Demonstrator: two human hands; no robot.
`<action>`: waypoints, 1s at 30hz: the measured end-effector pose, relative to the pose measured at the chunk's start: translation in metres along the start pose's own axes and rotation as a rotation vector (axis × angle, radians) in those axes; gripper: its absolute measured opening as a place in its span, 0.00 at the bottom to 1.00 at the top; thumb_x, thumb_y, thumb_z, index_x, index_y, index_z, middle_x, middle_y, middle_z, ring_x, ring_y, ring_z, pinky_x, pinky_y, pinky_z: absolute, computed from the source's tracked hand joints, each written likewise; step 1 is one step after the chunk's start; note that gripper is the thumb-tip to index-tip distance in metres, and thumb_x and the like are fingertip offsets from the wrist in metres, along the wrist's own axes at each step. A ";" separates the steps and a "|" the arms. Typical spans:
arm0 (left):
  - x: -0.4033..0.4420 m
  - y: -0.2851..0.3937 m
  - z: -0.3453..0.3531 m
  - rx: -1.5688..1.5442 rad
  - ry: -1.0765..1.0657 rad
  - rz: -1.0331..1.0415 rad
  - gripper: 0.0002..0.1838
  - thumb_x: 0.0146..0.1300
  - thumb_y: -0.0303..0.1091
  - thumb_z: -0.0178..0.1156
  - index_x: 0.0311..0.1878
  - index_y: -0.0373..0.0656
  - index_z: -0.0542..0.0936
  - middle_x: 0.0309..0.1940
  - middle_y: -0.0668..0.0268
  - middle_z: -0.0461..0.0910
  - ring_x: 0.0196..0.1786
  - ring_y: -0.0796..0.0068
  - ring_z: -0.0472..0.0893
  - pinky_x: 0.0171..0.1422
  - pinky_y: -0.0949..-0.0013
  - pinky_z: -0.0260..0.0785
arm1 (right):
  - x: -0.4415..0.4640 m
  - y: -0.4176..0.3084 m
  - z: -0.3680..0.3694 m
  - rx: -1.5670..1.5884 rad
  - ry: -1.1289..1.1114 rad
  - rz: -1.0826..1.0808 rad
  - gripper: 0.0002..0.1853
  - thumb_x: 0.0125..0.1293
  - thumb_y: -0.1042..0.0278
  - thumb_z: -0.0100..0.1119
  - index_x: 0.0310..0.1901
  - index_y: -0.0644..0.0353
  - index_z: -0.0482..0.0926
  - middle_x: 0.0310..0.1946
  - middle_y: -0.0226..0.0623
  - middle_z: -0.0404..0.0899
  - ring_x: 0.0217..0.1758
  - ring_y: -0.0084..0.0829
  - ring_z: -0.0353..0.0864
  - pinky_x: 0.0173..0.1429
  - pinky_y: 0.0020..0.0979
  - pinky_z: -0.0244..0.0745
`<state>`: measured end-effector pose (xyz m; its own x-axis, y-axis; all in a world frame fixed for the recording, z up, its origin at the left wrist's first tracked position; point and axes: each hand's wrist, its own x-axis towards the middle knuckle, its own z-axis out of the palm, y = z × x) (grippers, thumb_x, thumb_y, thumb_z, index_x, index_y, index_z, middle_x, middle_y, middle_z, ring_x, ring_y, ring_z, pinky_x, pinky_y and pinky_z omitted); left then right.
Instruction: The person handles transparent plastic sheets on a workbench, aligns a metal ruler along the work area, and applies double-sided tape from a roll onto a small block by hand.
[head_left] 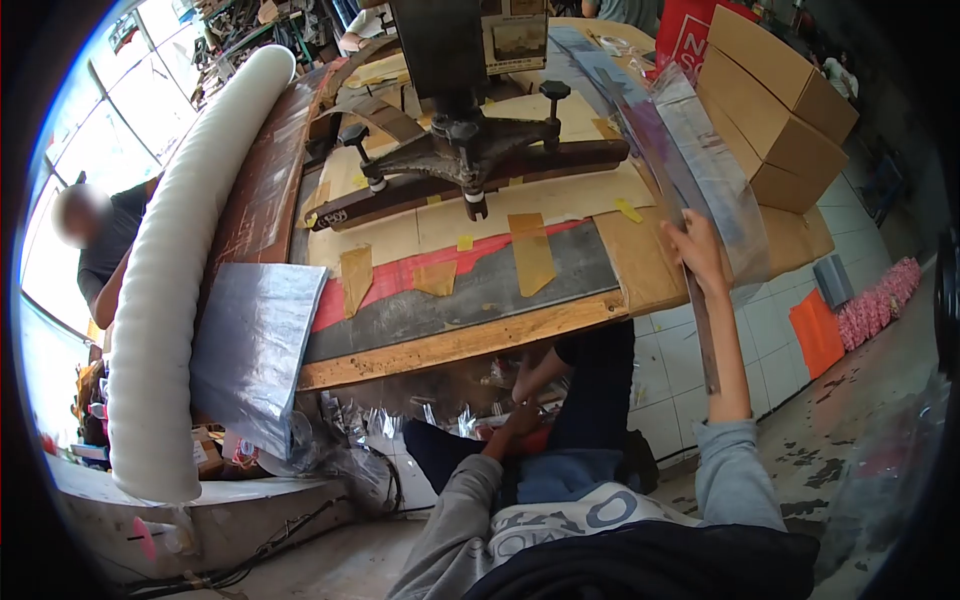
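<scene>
My right hand (697,252) is closed around a long, thin metal ruler (703,340) at the table's right side. The ruler runs from near my forearm up along the table's far right part. Beneath and beside it lie clear plastic sheets (735,190). My left hand (517,420) is low in my lap, close to my bent leg and below the table edge; its fingers are too small and dark to make out. In front of me stands a press with a dark metal arm (465,130) over a board (420,225) patched with yellow tape.
A long white foam roll (170,270) leans along the left side, with a person (115,240) behind it. A silvery plastic sheet (255,350) hangs off the front left corner. Cardboard boxes (770,110) and a red bag (695,35) stand at the back right.
</scene>
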<state>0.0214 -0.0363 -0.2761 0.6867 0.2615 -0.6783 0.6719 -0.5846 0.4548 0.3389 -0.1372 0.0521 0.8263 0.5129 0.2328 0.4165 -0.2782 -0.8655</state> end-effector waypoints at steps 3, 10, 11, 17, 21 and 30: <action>0.001 -0.005 0.006 0.008 -0.034 0.020 0.20 0.64 0.37 0.51 0.58 0.41 0.67 0.46 0.49 0.77 0.49 0.47 0.76 0.51 0.55 0.67 | 0.014 0.012 0.014 0.009 0.018 0.055 0.13 0.58 0.65 0.61 0.34 0.69 0.76 0.14 0.33 0.72 0.11 0.21 0.70 0.15 0.25 0.63; 0.001 -0.015 0.001 0.012 -0.082 0.085 0.19 0.64 0.37 0.51 0.57 0.41 0.68 0.46 0.50 0.77 0.49 0.48 0.76 0.52 0.55 0.67 | 0.013 0.007 0.021 -0.030 0.175 0.099 0.13 0.58 0.65 0.60 0.35 0.69 0.76 0.12 0.32 0.72 0.09 0.21 0.70 0.14 0.26 0.62; 0.002 -0.018 -0.001 0.012 -0.084 0.097 0.19 0.64 0.37 0.51 0.57 0.41 0.68 0.46 0.50 0.77 0.49 0.48 0.76 0.52 0.55 0.67 | 0.013 0.005 0.021 -0.031 0.173 0.104 0.12 0.59 0.65 0.60 0.33 0.68 0.75 0.12 0.31 0.71 0.09 0.20 0.68 0.13 0.25 0.61; -0.007 -0.028 -0.025 0.014 -0.100 0.193 0.19 0.64 0.37 0.51 0.56 0.42 0.69 0.47 0.50 0.76 0.50 0.48 0.75 0.52 0.55 0.67 | 0.013 0.010 0.023 -0.047 0.175 0.109 0.11 0.61 0.66 0.58 0.30 0.65 0.72 0.11 0.29 0.68 0.09 0.17 0.65 0.11 0.22 0.58; -0.033 -0.030 -0.088 -0.038 -0.051 0.370 0.18 0.64 0.37 0.51 0.56 0.43 0.69 0.47 0.50 0.76 0.50 0.48 0.75 0.53 0.55 0.67 | 0.010 0.008 0.023 -0.068 0.191 0.115 0.10 0.62 0.66 0.58 0.31 0.65 0.72 0.12 0.28 0.68 0.09 0.16 0.64 0.12 0.22 0.57; -0.139 -0.036 -0.542 -0.007 1.246 0.789 0.18 0.64 0.37 0.51 0.55 0.44 0.70 0.47 0.50 0.76 0.51 0.49 0.75 0.53 0.55 0.66 | 0.009 0.013 0.020 -0.123 0.217 0.140 0.09 0.64 0.66 0.54 0.31 0.64 0.71 0.13 0.27 0.68 0.08 0.15 0.61 0.11 0.21 0.55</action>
<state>0.0525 0.3647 0.1150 0.6549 0.3639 0.6623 0.0181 -0.8837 0.4677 0.3442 -0.1200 0.0336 0.9353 0.2804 0.2160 0.3247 -0.4369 -0.8389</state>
